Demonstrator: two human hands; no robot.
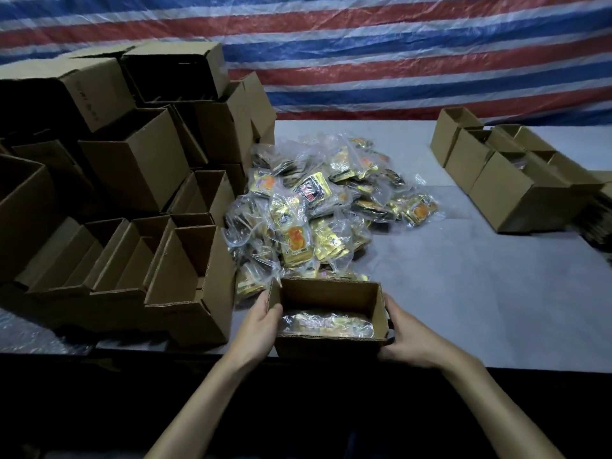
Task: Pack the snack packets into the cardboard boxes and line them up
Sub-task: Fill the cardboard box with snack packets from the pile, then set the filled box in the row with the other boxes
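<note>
The left forearm point(205, 402) and right forearm point(490, 402), both bare, reach in from the near side of the small cardboard box point(328, 349) and converge on it. The left hand point(260, 326) grips the box's left end wall, thumb hooked over the rim to the inside, its fingers hidden. The right hand point(412, 341) clasps the box's right end, thumb along the wall, fingertips curled at the near right corner.

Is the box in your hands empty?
No: the box, held between the left hand and the right hand, has clear-wrapped snack packets lying on its bottom.
</note>
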